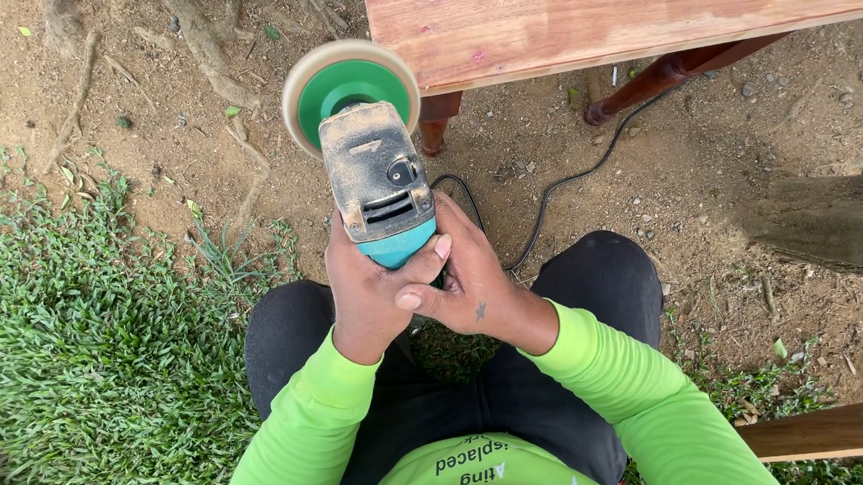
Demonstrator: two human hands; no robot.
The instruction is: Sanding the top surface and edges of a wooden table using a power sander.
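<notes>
Left hand (367,295) and right hand (463,280) both wrap closed around the teal rear handle of an angle grinder (377,181), held above the lap, disc (349,84) toward the wooden tabletop (636,10). The tool looks rigid, fairly heavy and front-weighted, so its body suits a two-handed hold, clear of the disc and trailing black cord (547,197).

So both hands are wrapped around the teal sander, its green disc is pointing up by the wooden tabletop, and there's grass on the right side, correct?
Not quite: the head view shows the grass on the left side. Both the left hand and right hand grip the teal sander, green disc up beside the wooden tabletop.
</notes>
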